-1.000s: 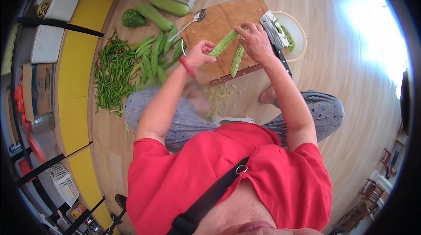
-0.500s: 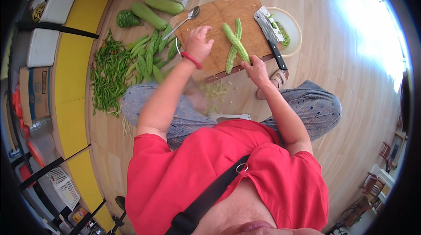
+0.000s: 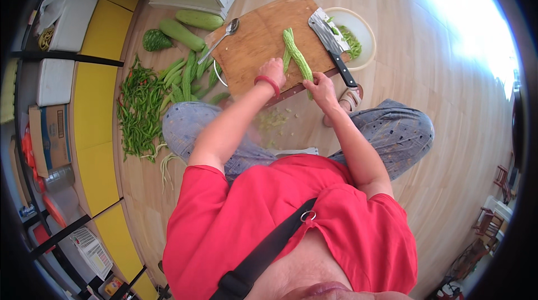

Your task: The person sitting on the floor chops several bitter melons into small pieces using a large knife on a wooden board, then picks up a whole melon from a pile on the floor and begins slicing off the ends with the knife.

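Note:
Two long, pale green, bumpy pieces of bitter gourd lie close together on the wooden cutting board (image 3: 252, 25). My right hand (image 3: 320, 88) pinches the near end of the upper bitter gourd piece (image 3: 298, 59). My left hand (image 3: 272, 71), with a red bangle on its wrist, is closed at the near part of the other piece (image 3: 286, 62), which shows only in part behind the first. On the board's right edge rests a cleaver (image 3: 330, 39), its black handle pointing toward me. A metal spoon (image 3: 224, 35) lies across the left edge.
Right of the board stands a pale bowl (image 3: 367, 36) with cut green pieces. Green chillies (image 3: 140, 109), bitter gourds (image 3: 188, 78) and larger gourds (image 3: 182, 34) lie on the floor at left. Pale scraps (image 3: 273, 121) litter the floor between my legs. Yellow-fronted cabinets (image 3: 98, 132) line the left.
My left hand has come down and right from the board's left side and closed on the second gourd piece. The crossed pieces now lie closer together. The view has shifted slightly.

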`<action>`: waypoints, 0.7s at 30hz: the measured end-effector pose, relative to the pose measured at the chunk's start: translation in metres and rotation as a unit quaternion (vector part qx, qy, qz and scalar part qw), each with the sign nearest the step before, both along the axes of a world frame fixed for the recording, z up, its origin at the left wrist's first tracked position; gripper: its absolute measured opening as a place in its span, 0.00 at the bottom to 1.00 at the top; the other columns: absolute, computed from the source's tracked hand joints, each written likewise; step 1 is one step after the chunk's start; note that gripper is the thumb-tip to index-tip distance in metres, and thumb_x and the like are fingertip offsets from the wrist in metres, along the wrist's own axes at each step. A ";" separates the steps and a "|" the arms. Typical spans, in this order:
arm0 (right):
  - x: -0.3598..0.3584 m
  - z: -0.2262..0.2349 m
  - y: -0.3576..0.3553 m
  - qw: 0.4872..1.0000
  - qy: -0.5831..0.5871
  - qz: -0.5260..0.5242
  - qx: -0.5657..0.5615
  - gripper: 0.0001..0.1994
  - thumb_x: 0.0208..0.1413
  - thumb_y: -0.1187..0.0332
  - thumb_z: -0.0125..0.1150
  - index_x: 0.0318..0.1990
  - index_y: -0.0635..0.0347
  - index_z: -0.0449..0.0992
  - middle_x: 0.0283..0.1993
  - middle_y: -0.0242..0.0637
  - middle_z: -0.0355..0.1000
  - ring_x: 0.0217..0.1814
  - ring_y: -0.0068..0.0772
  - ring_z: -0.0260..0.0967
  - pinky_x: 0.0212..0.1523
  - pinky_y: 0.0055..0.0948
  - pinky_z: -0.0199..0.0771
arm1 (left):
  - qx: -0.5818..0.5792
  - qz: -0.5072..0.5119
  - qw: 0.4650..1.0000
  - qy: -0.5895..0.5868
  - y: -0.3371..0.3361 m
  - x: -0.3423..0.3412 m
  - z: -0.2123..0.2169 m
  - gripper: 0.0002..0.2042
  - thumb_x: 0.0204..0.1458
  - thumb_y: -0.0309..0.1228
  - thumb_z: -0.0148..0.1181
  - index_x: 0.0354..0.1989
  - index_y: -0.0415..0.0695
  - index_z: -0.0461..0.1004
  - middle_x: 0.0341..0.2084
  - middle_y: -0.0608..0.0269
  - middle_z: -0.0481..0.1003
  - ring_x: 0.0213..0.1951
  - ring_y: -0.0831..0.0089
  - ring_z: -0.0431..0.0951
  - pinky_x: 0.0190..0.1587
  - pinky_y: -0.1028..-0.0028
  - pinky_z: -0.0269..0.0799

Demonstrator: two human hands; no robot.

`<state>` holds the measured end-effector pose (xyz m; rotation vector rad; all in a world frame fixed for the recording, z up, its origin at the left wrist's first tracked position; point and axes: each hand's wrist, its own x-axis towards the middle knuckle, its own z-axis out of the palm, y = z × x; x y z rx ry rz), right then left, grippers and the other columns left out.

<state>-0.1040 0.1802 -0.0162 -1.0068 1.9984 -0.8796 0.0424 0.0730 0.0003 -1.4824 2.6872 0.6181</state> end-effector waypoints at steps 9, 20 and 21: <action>-0.017 0.015 -0.001 0.994 -0.095 -0.054 -0.008 0.16 0.46 0.65 0.62 0.39 0.68 0.73 0.22 0.32 0.69 0.21 0.21 0.63 0.22 0.26 0.64 | -0.186 -0.157 0.970 0.020 -0.033 0.035 -0.017 0.05 0.45 0.24 0.48 0.28 0.46 0.71 0.33 0.63 0.71 0.36 0.63 0.72 0.37 0.64 0.70; 0.012 0.012 0.000 0.962 -0.254 -0.093 -0.048 0.16 0.50 0.68 0.58 0.45 0.67 0.70 0.27 0.28 0.70 0.24 0.15 0.62 0.22 0.18 0.63 | -0.123 -0.137 0.969 0.165 -0.024 0.012 -0.021 0.22 0.40 0.18 0.51 0.48 0.47 0.70 0.55 0.62 0.63 0.56 0.58 0.63 0.55 0.68 0.61; 0.012 0.013 0.000 0.959 -0.260 -0.099 -0.051 0.16 0.50 0.68 0.58 0.45 0.67 0.70 0.27 0.28 0.70 0.24 0.15 0.62 0.22 0.18 0.63 | -0.182 -0.153 0.967 0.087 -0.021 0.012 -0.019 0.23 0.39 0.18 0.52 0.48 0.48 0.70 0.55 0.63 0.63 0.56 0.57 0.62 0.57 0.67 0.59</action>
